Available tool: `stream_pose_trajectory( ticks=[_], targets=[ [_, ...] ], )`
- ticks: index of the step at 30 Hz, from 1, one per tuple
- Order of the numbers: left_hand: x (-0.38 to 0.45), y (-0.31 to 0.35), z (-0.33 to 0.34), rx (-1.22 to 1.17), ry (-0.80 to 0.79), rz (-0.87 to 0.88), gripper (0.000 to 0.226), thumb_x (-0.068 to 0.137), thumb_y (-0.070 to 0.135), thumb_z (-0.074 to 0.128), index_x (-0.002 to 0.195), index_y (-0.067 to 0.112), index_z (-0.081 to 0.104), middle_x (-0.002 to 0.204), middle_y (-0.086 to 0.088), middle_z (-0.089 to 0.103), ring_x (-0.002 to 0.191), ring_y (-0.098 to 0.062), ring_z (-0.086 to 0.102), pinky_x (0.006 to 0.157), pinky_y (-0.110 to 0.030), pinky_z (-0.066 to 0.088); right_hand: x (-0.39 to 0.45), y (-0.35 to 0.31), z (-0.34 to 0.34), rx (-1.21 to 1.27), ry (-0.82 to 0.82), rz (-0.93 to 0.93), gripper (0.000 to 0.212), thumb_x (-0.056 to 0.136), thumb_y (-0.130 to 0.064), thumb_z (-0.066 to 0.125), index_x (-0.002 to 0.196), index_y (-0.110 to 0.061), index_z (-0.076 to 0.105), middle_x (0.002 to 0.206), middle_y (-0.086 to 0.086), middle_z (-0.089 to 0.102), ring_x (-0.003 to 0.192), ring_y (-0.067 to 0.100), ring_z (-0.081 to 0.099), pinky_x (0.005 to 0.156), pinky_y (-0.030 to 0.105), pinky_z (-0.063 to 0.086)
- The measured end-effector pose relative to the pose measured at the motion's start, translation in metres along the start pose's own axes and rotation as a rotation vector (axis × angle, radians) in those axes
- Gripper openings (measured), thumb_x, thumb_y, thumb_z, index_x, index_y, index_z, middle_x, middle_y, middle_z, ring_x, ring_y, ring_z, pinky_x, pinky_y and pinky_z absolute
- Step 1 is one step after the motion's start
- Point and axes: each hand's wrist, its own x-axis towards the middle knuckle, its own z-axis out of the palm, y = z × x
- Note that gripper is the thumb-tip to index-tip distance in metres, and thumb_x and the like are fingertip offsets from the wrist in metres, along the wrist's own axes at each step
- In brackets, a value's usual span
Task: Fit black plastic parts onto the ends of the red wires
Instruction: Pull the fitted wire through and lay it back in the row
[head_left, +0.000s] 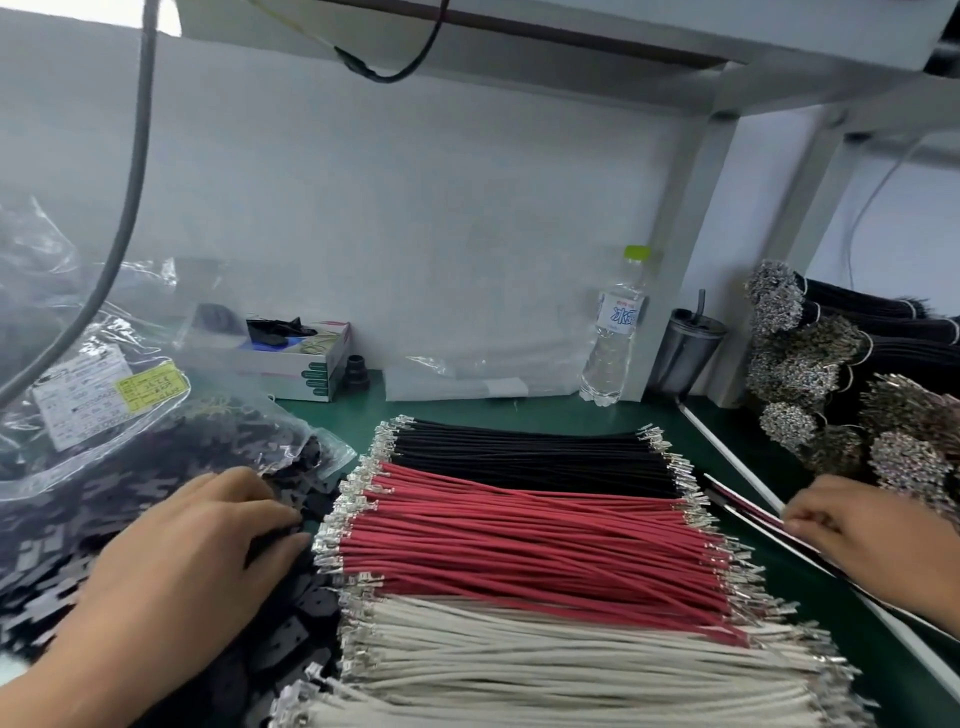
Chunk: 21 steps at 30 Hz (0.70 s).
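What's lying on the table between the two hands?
In the head view, wires in three rows: black wires, red wires, white wires, between the left hand and right hand.

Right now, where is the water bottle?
The water bottle stands at the back of the bench, right of centre, against the white wall, just left of a dark cup.
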Motion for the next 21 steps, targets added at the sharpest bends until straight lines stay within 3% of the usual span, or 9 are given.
stream_pose_trajectory(
  ticks=[3, 7, 9, 11, 13, 15, 17, 21],
  targets=[
    [0.000, 0.007, -0.008, 0.011, -0.034, -0.015, 0.010, 0.076, 0.038, 0.086, 0.085, 0.039, 0.081, 0.086, 0.027, 0.056, 0.080, -0.010, 0.064, 0.059, -0.035, 0.058, -0.006, -0.023, -0.014, 0.047, 0.081, -0.025, 0.035, 0.084, -0.031, 0.078, 0.072, -0.059, 0.061, 0.086, -0.022, 0.061, 0.076, 0.001, 0.061, 0.067, 0.035, 0.054],
    [0.000, 0.008, -0.006, 0.071, -0.051, -0.006, 0.021, 0.075, 0.023, 0.086, 0.092, 0.036, 0.083, 0.089, 0.024, 0.064, 0.086, -0.014, 0.066, 0.062, -0.038, 0.061, -0.008, -0.126, -0.058, 0.153, 0.191, -0.143, 0.006, 0.089, -0.057, 0.058, 0.088, -0.055, 0.064, 0.103, -0.035, 0.060, 0.090, -0.008, 0.060, 0.069, 0.021, 0.048],
    [0.000, 0.006, -0.005, 0.078, -0.051, 0.011, 0.022, 0.079, 0.023, 0.075, 0.095, 0.035, 0.083, 0.091, 0.026, 0.065, 0.089, -0.015, 0.063, 0.066, -0.041, 0.061, -0.003, -0.186, -0.071, 0.276, 0.143, -0.287, 0.015, 0.091, -0.058, 0.058, 0.096, -0.049, 0.070, 0.100, -0.035, 0.063, 0.093, -0.011, 0.060, 0.076, 0.017, 0.046],
    [0.000, 0.007, -0.006, 0.065, -0.046, 0.009, 0.030, 0.077, 0.022, 0.066, 0.098, 0.035, 0.082, 0.092, 0.028, 0.063, 0.092, -0.015, 0.063, 0.068, -0.043, 0.061, 0.012, -0.233, -0.065, 0.359, 0.044, -0.418, 0.014, 0.088, -0.045, 0.064, 0.098, -0.043, 0.075, 0.096, -0.027, 0.068, 0.091, -0.007, 0.062, 0.081, 0.024, 0.050],
    [-0.001, 0.009, -0.007, 0.062, -0.033, 0.003, 0.038, 0.072, 0.020, 0.062, 0.100, 0.035, 0.082, 0.092, 0.026, 0.062, 0.094, -0.016, 0.065, 0.068, -0.042, 0.061, 0.030, -0.271, -0.053, 0.367, -0.030, -0.455, 0.020, 0.092, -0.034, 0.067, 0.109, -0.038, 0.075, 0.105, -0.019, 0.070, 0.098, -0.001, 0.062, 0.090, 0.032, 0.051],
    [-0.001, 0.010, -0.008, 0.064, -0.043, -0.012, 0.045, 0.067, 0.015, 0.061, 0.101, 0.036, 0.082, 0.091, 0.025, 0.060, 0.095, -0.014, 0.066, 0.068, -0.039, 0.061, 0.046, -0.296, -0.035, 0.341, -0.089, -0.443, 0.030, 0.096, -0.035, 0.062, 0.125, -0.036, 0.068, 0.121, -0.014, 0.067, 0.113, 0.008, 0.060, 0.100, 0.035, 0.048],
    [0.000, 0.007, -0.008, 0.063, -0.077, -0.040, 0.044, 0.065, 0.008, 0.069, 0.097, 0.035, 0.082, 0.091, 0.024, 0.059, 0.096, -0.014, 0.065, 0.071, -0.034, 0.058, 0.054, -0.309, -0.021, 0.287, -0.108, -0.454, 0.034, 0.096, -0.038, 0.063, 0.130, -0.035, 0.064, 0.120, -0.012, 0.064, 0.115, 0.013, 0.058, 0.097, 0.034, 0.047],
    [0.000, 0.007, -0.009, 0.035, -0.091, -0.061, 0.033, 0.067, 0.003, 0.082, 0.082, 0.032, 0.083, 0.089, 0.020, 0.066, 0.089, -0.016, 0.069, 0.071, -0.027, 0.049, 0.059, -0.314, -0.012, 0.221, -0.028, -0.486, 0.014, 0.090, -0.036, 0.072, 0.104, -0.035, 0.073, 0.096, -0.017, 0.060, 0.099, 0.010, 0.060, 0.080, 0.028, 0.045]
  ],
)
